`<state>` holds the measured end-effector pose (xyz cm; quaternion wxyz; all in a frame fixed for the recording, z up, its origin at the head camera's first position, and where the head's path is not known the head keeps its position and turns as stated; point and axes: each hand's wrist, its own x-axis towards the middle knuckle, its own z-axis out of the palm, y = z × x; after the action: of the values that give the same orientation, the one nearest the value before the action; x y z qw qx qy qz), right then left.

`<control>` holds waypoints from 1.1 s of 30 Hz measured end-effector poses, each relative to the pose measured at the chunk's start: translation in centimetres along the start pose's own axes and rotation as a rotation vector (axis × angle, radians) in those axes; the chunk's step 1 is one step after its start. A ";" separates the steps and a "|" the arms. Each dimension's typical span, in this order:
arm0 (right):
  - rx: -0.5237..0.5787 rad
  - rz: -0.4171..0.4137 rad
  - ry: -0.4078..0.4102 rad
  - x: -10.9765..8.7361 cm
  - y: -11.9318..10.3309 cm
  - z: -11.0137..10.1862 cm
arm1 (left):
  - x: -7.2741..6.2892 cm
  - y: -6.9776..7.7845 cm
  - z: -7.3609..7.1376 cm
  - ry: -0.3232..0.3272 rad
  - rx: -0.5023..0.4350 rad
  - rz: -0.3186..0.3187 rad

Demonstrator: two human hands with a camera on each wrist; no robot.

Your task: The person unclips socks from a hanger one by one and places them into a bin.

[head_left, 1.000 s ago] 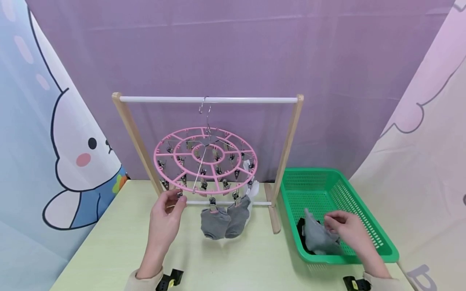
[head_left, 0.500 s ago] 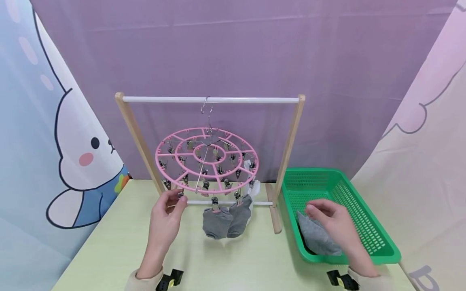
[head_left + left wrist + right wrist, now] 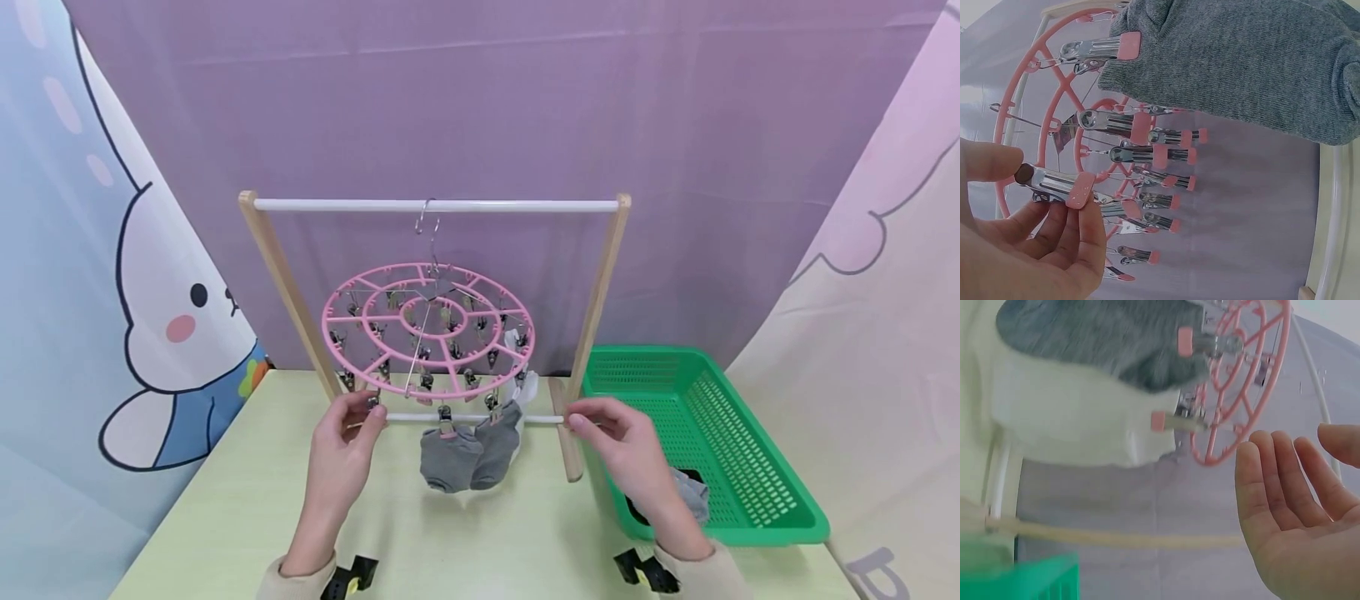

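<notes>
A pink round drying hanger (image 3: 427, 392) with several metal clips hangs from a white rail. At its front left rim, my left hand (image 3: 345, 437) pinches a metal clip with pink tips (image 3: 1054, 184) between thumb and fingers; the clip bears no cloth. Two grey socks (image 3: 450, 458) hang from clips at the front, and a white sock (image 3: 1085, 419) hangs beside them. My right hand (image 3: 622, 450) is in the air in front of the rack's right leg, its fingers loosely extended and holding nothing. Behind its wrist, a grey sock (image 3: 692, 493) lies in the green basket.
The wooden rack (image 3: 600, 292) stands on the pale table (image 3: 225, 500), its foot beside the green basket (image 3: 750, 433). Something black (image 3: 637, 510) also lies in the basket. A purple cloth (image 3: 450, 100) hangs behind.
My right hand has moved left from over the basket toward the rack, leaving the grey sock lying in the basket. My left hand stays on its clip.
</notes>
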<state>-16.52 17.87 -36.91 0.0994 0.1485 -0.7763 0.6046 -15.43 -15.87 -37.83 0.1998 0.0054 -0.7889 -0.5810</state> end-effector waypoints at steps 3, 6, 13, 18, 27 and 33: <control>0.028 -0.030 -0.022 0.3 -0.1 1.0 | 0.0 0.0 0.0 -0.003 0.002 0.005; 0.052 -0.056 -0.040 0.5 -0.2 2.0 | 0.1 0.0 0.0 -0.008 0.003 0.004; 0.110 -0.099 -0.074 0.8 0.3 5.0 | 0.1 -0.1 0.2 -0.014 0.004 0.007; 0.108 -0.085 -0.089 0.8 0.9 7.0 | 0.1 -0.1 0.2 -0.019 -0.005 0.004; 0.094 -0.027 -0.163 0.7 2.1 9.6 | 0.1 -0.2 0.2 -0.028 -0.008 -0.010; 0.073 0.021 -0.177 0.9 2.9 10.7 | 0.1 -0.4 0.3 -0.018 -0.013 0.006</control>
<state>-18.12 8.08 -41.95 0.0184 0.1968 -0.7610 0.6179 -15.72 -15.73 -38.27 0.1943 -0.0034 -0.7869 -0.5857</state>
